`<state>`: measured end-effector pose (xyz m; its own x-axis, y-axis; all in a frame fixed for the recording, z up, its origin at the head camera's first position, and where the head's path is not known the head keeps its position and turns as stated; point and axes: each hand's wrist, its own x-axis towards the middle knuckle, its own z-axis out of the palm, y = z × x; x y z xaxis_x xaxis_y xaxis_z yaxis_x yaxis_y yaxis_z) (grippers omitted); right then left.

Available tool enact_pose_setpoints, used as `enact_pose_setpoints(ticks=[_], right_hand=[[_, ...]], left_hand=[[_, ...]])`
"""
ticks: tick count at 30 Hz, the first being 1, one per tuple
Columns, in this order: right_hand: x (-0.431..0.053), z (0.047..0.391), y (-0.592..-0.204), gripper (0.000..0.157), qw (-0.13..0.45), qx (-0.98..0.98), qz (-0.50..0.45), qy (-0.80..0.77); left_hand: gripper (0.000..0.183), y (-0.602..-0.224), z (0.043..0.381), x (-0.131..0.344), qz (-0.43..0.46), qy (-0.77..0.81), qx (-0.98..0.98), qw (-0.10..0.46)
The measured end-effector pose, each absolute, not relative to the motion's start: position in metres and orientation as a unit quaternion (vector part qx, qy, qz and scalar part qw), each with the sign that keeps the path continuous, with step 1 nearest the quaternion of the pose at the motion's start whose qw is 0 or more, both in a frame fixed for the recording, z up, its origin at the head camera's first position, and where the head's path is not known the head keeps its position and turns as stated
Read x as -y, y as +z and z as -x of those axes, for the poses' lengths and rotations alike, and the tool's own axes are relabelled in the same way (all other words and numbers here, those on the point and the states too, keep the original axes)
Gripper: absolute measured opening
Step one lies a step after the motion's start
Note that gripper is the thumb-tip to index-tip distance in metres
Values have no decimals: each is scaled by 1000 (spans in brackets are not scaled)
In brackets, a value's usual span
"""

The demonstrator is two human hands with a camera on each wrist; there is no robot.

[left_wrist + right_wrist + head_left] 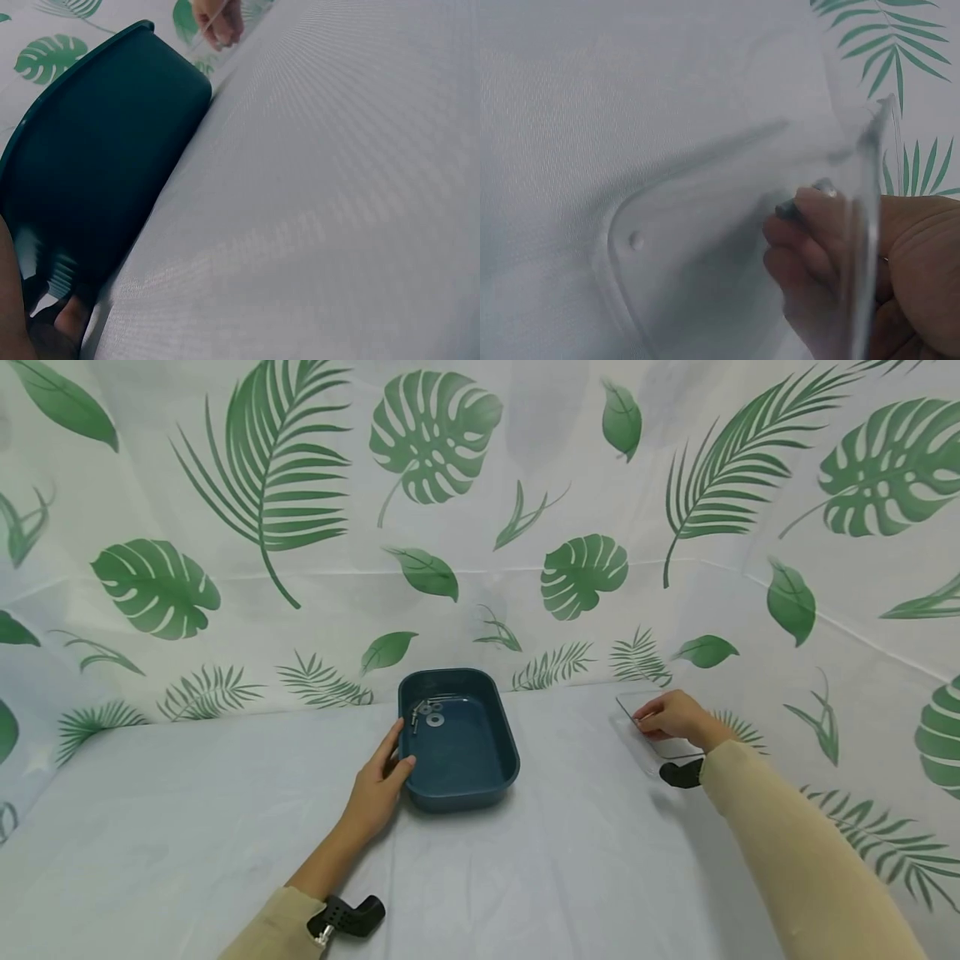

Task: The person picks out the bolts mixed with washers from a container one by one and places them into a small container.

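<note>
Touching a dark-blue rectangular plastic tray [459,760], long axis up the head view's middle; left hand [375,793] nearer, relaxed
Left wrist view: its wall, upper left; right wrist view: right hand [911,259] pinches a small dark metal piece [786,211], right of centre, at a clear plastic tray [705,247]

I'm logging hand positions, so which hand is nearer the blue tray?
Left. The left hand touches the left side of the blue tray; the right hand is well to its right, at the clear container.
</note>
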<state>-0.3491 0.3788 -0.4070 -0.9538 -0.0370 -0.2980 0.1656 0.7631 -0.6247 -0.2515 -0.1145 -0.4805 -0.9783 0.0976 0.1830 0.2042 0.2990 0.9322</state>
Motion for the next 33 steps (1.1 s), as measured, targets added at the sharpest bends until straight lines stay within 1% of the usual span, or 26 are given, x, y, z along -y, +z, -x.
enact_pose_setpoints(ticks=[9, 16, 28, 33], right_hand=[[-380, 342, -408, 33, 150, -934, -54, -319], [-380, 341, -412, 35, 146, -935, -42, -322], [-380, 348, -412, 37, 147, -931, -35, -331], [-381, 352, -411, 37, 138, -932, -27, -335]], left_hand=[[63, -482, 252, 110, 94, -578, 810, 36], [62, -479, 251, 110, 97, -580, 808, 40], [63, -480, 250, 113, 96, -576, 811, 42], [63, -480, 251, 115, 93, -575, 812, 45]])
